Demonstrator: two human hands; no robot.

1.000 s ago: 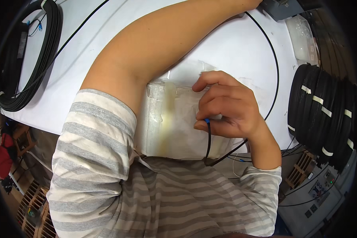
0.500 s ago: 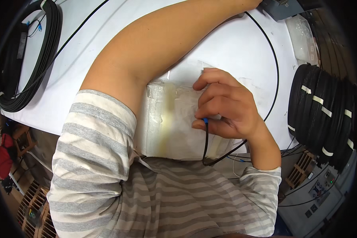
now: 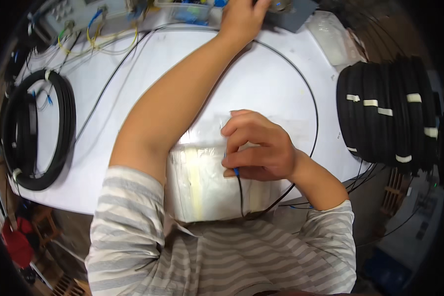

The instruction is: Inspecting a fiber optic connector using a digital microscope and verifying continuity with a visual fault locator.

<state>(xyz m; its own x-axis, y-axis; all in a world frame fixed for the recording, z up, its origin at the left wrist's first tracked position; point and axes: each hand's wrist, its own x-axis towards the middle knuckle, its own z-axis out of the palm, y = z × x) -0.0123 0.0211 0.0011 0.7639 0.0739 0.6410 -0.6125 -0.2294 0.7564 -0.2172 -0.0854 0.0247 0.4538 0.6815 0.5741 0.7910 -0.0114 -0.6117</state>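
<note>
Surface: white counter (image 3: 281, 79), cable coils at both sides.
Right hand (image 3: 261, 148): mid-frame, fingers closed, pinching thin black cable with blue tip (image 3: 240, 190) over clear plastic bag (image 3: 197, 187), steadying it.
Left hand (image 3: 241, 17): top edge, resting on grey box (image 3: 293, 12); grip unclear.

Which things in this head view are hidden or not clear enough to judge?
- Left hand: fingertips cut off by the top edge, so what they touch on the grey box is unclear.
- Right hand: curled fingers hide the connector; only a blue tip of the thin black cable shows.
- Clear plastic bag: contents blurred by glare.
- Cable coils: right part lost in the dark rim.
</note>
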